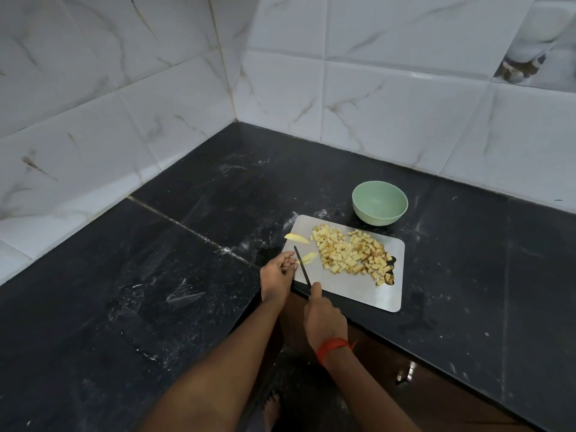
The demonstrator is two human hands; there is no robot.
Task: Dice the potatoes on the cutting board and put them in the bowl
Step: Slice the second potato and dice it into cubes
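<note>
- My left hand [277, 275], at centre frame, curls its fingertips onto a potato strip [307, 258].
- My right hand [324, 313], just below and to the right, grips the knife [303, 265] handle, index finger extended.

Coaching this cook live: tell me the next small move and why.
Probably press the right hand's knife down through the strip the left hand holds: it and one slice beyond are undiced, and the bowl is empty.
</note>
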